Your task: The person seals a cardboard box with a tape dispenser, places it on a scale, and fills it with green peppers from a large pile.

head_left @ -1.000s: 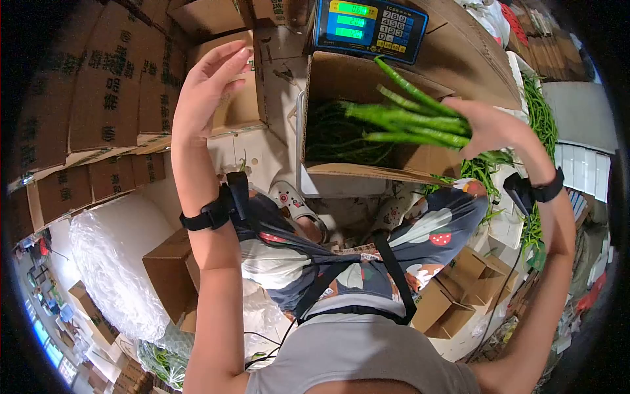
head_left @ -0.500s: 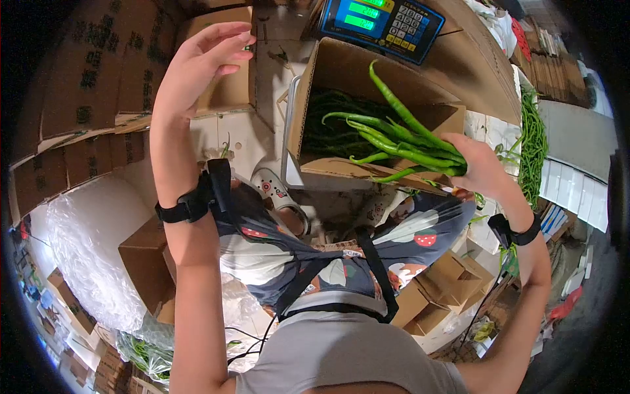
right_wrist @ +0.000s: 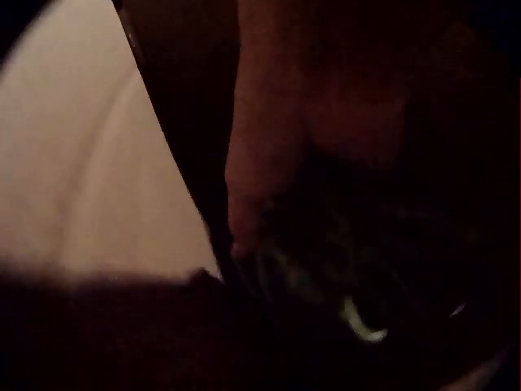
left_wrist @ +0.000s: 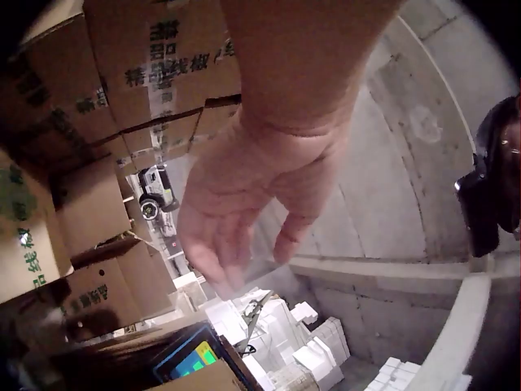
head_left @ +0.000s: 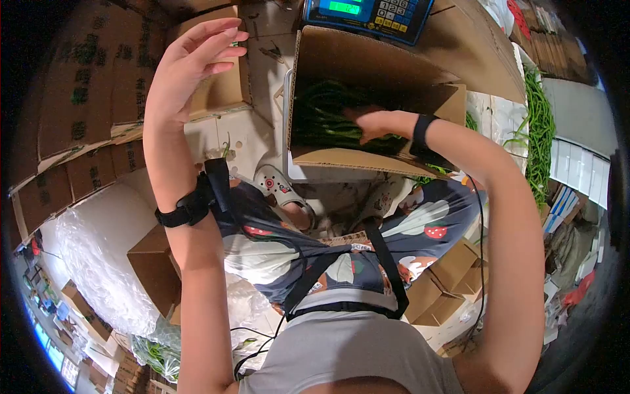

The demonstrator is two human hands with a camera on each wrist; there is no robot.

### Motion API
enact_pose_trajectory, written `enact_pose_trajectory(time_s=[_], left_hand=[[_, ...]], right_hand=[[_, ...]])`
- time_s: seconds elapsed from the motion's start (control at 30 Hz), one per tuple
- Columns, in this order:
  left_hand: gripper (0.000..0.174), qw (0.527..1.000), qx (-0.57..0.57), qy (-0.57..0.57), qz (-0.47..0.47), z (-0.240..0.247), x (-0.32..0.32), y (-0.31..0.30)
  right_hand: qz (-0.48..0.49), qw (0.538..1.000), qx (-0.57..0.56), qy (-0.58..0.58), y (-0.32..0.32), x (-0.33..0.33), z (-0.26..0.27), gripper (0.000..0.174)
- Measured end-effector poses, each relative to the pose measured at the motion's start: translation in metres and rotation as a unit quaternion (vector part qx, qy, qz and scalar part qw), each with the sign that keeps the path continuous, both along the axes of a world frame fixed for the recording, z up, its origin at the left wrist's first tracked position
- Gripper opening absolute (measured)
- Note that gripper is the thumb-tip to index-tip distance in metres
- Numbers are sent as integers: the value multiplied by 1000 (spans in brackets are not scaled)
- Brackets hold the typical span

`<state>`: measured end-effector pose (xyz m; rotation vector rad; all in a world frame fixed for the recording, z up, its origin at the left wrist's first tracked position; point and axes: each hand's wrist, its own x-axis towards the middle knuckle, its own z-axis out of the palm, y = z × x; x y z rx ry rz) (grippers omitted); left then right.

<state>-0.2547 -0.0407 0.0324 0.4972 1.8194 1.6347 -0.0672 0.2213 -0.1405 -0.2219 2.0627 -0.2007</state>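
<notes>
Deep in the cardboard box (head_left: 367, 161), my right hand (head_left: 375, 123) is down among long green chili peppers (head_left: 321, 118). Peppers stretch leftward from the thumb and fingers, lying over a darker layer of the same. In the right wrist view the hand (right_wrist: 277, 155) is in heavy shadow above faintly lit peppers (right_wrist: 362, 322), and I cannot tell whether the fingers still grip them. My left hand (head_left: 197, 62) is raised away from the box at the upper left, fingers loosely bent and holding nothing. The left wrist view shows the same hand (left_wrist: 244, 195) hanging in the air.
Behind the box stands a scale display (head_left: 367, 16) with lit green digits. Stacked cartons (head_left: 79, 85) rise on the left, with an open carton (head_left: 223, 79) beneath the left hand. More green chili peppers (head_left: 539, 131) lie along the right. Open small cartons (head_left: 446, 282) stand beside my knee.
My right hand has carried a bunch of green chili peppers from above the box's right side down and left into it. The left hand stays raised, shifting slightly left in view.
</notes>
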Motion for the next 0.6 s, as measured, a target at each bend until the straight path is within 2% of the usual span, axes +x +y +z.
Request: enact_pose_trajectory(time_s=[0.03,0.13,0.17,0.2,0.27,0.33,0.4,0.53,0.6], left_hand=[[32,1000,-2,-2,-3,0,0,0],[31,1000,-5,1,3,2,1,-3],[31,1000,-6,-5,1,1,0,-3],[32,1000,10,-1,6,-1,-1,-5],[32,1000,20,7,9,-2,-1,-5],[32,1000,14,3,5,-3,0,-2],[32,1000,12,2,3,-2,0,3],[32,1000,3,3,-17,-2,4,8],[32,1000,5,4,-22,-2,4,9]], right_hand=[[26,998,-17,52,6,8,-22,89],[23,997,-21,66,25,16,-40,94],[-19,999,11,43,37,20,-51,93],[-1,999,34,7,61,23,-72,89],[19,998,56,-30,73,20,-69,86],[45,972,230,-9,54,7,-13,81],[60,974,218,-13,71,17,-56,80],[162,974,142,-75,48,6,-52,73],[182,971,119,-103,49,5,-58,70]])
